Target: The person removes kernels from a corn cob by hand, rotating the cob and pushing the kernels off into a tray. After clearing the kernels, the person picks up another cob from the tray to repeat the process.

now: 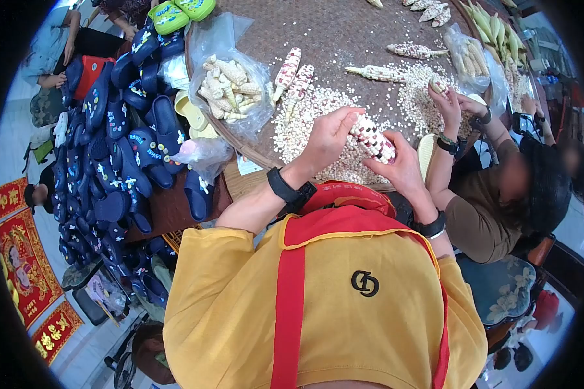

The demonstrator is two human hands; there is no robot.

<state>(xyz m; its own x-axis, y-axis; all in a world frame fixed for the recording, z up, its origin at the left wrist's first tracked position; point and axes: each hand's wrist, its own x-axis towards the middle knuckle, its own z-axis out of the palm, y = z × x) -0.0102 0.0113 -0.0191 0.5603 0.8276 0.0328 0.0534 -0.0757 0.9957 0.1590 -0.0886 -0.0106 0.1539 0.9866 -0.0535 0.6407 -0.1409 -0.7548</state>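
Note:
A corn cob with white and dark red kernels [372,139] is held between my two hands, above a pile of loose kernels [318,110] on a large round woven tray [266,19]. My right hand [401,162] wraps round the cob's lower right end. My left hand [331,139] touches its upper left end with the thumb and fingers pressed together. Two more speckled cobs, one of them upright-looking [287,70], lie just left of the pile. A clear plastic bag of pale cobs [230,87] sits at the tray's left side.
On the right a co-worker in a brown top [480,223] holds a cob [440,85] over another kernel heap [422,107]. Several dark blue clogs [113,155] are piled at the left. Husked cobs and a second bag [468,61] lie at the upper right.

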